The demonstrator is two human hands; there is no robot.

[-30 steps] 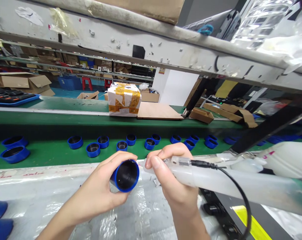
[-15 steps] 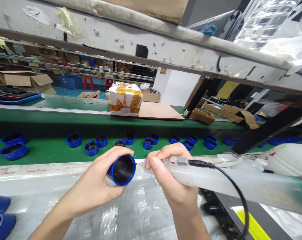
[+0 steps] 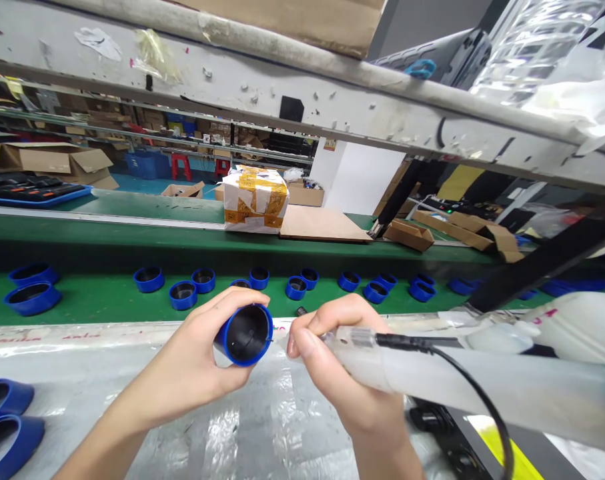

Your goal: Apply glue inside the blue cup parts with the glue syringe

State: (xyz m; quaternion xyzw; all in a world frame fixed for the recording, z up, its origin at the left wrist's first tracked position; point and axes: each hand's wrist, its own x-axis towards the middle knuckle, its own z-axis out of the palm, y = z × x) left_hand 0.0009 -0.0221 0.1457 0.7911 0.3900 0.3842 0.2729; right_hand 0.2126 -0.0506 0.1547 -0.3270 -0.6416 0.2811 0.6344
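Observation:
My left hand [image 3: 197, 357] is closed round a blue round cup [image 3: 269, 327] with a black inside, tilted so that its opening faces me. In my right hand [image 3: 342, 360] is a translucent dispensing bottle [image 3: 432, 370] with a thin needle at its front end and a black cable plugged in near its neck. The needle's tip is at the right side of the cup's rim; whether it touches the rim I cannot tell. My right fingers wrap round the bottle's front end and partly hide the nozzle.
Similar blue cups [image 3: 149, 279] stand along the green conveyor belt [image 3: 97, 303] behind my hands. More cups [image 3: 12, 443] sit at the lower left on the plastic-covered bench [image 3: 182, 433]. A taped box [image 3: 256, 200] stands farther back. A black post [image 3: 542, 267] slants across the right.
The needle tip has moved a little down along the right side of the cup's rim, and my right hand with the bottle has lowered slightly. My left hand keeps holding the cup.

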